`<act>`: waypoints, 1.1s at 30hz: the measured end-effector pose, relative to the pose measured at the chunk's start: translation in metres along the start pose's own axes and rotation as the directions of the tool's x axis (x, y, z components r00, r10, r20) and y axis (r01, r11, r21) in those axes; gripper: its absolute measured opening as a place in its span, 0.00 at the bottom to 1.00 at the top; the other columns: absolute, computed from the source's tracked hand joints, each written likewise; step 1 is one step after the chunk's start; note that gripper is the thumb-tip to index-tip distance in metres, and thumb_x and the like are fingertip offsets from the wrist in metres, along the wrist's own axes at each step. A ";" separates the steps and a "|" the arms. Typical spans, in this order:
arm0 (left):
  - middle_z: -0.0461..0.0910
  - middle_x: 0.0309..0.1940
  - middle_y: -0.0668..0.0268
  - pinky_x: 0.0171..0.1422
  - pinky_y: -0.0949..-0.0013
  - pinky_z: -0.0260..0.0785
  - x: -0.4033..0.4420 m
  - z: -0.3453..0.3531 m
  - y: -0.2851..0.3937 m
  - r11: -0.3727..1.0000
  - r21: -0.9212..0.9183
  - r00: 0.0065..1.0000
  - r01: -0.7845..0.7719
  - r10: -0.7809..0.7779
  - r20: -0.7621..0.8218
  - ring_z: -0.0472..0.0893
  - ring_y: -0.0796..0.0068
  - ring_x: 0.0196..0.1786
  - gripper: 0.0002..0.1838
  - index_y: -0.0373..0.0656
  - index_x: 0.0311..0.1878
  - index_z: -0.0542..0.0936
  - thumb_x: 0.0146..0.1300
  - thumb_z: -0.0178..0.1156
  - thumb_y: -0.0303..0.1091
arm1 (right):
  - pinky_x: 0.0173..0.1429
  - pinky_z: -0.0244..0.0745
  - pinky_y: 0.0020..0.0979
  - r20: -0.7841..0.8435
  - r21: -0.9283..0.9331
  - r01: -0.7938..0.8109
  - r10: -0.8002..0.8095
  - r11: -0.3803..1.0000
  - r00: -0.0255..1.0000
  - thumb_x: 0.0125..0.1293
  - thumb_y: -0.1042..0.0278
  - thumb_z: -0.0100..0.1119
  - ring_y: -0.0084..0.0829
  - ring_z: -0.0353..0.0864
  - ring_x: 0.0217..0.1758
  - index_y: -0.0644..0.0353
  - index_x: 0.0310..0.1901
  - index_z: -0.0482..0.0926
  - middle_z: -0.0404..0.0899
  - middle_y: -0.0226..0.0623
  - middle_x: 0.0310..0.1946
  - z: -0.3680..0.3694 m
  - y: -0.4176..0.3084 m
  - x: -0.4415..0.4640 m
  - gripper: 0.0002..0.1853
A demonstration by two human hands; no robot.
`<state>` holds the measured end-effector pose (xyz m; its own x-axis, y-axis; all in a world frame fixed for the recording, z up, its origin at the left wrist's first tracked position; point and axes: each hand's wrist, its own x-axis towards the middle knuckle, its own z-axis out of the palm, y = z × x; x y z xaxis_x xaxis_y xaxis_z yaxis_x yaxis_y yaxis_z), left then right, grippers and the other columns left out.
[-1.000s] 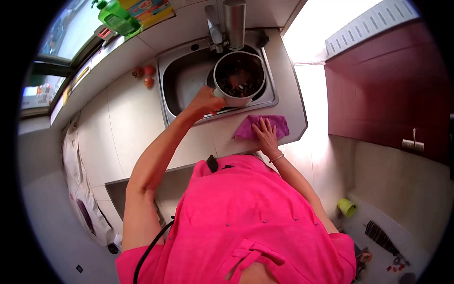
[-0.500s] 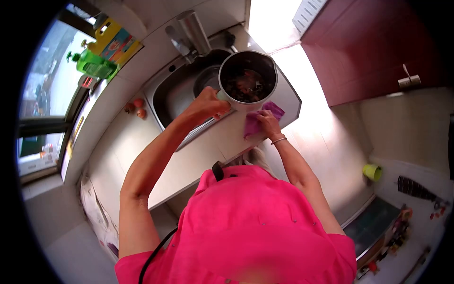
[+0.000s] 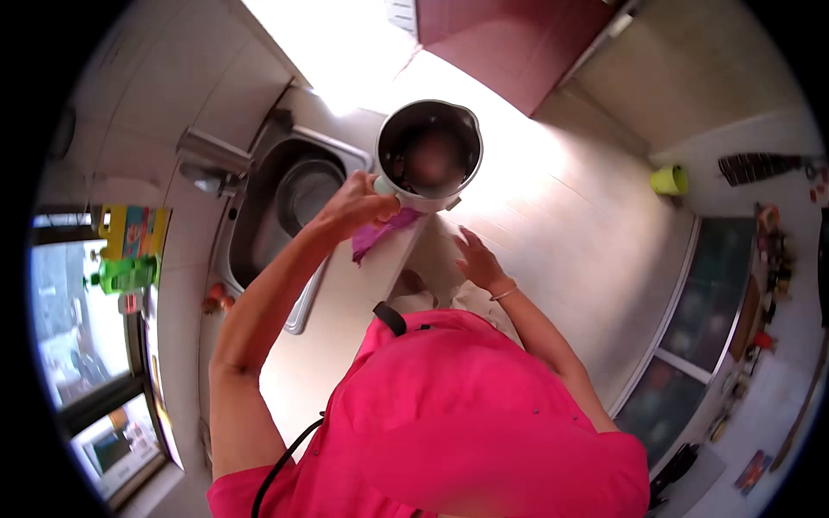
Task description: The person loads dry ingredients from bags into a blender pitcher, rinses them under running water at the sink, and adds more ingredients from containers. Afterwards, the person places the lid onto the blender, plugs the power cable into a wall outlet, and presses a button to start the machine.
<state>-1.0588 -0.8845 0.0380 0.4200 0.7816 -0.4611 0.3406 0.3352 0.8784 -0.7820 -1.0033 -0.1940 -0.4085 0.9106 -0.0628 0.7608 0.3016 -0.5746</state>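
Note:
My left hand (image 3: 356,205) is closed around the pale green handle of a saucepan (image 3: 426,204). The pan hangs over the counter's end and the floor, its mouth facing up; the contents are dark and blurred. Below and to the left of the pan, a purple cloth (image 3: 380,231) lies crumpled on the counter, partly hidden by my left hand. To the right of the counter edge, in mid-air, my right hand (image 3: 480,262) has its fingers stretched out and holds nothing. A bracelet circles that wrist.
A metal sink (image 3: 242,246) with a round basin (image 3: 308,194) in it is at the left, below a faucet (image 3: 211,164). Reddish round produce (image 3: 218,299) sits beside it. A green bottle (image 3: 125,274) stands by the window. A lime-green bin (image 3: 669,180) is at right.
My right hand has let go of the purple cloth and opened. The view has turned to the right, and the pan has moved off the sink corner towards the floor side.

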 end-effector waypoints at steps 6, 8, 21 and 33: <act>0.75 0.19 0.69 0.25 0.75 0.66 0.041 0.102 0.051 0.987 0.163 0.999 -0.006 0.000 0.039 0.73 0.80 0.20 0.08 0.35 0.26 0.80 0.48 0.62 0.32 | 0.70 0.64 0.43 -0.115 0.029 -0.373 0.374 0.927 0.920 0.61 0.68 0.58 0.50 0.62 0.70 0.59 0.67 0.64 0.63 0.53 0.67 -0.024 0.104 -0.159 0.31; 0.75 0.18 0.69 0.25 0.74 0.66 0.053 0.147 0.071 0.978 0.206 0.998 0.044 -0.054 0.043 0.73 0.81 0.21 0.08 0.35 0.25 0.79 0.48 0.62 0.32 | 0.71 0.64 0.42 -0.159 0.050 -0.455 0.456 0.889 0.875 0.61 0.68 0.58 0.51 0.61 0.70 0.60 0.66 0.65 0.64 0.54 0.66 -0.030 0.134 -0.221 0.31; 0.78 0.20 0.63 0.28 0.72 0.76 0.167 0.444 0.168 0.936 0.324 0.833 -0.137 -0.068 0.549 0.78 0.76 0.21 0.07 0.32 0.26 0.80 0.50 0.61 0.28 | 0.39 0.76 0.44 -0.347 0.394 -0.775 0.861 0.494 0.373 0.58 0.56 0.61 0.44 0.82 0.32 0.56 0.29 0.80 0.82 0.39 0.25 -0.098 0.161 -0.453 0.12; 0.80 0.23 0.61 0.29 0.68 0.77 0.309 0.769 0.308 0.852 0.387 0.511 -0.353 -0.171 0.842 0.80 0.73 0.23 0.12 0.30 0.33 0.81 0.46 0.63 0.29 | 0.42 0.74 0.47 -0.461 0.520 -0.816 0.887 0.253 -0.019 0.66 0.58 0.53 0.47 0.80 0.37 0.59 0.33 0.79 0.81 0.44 0.31 -0.273 0.312 -0.555 0.13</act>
<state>-0.1768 -0.9445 0.0699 0.8649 -0.1012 -0.4916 0.4674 -0.1946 0.8624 -0.1800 -1.3371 -0.1158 0.9152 0.3807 -0.1325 0.2635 -0.8136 -0.5182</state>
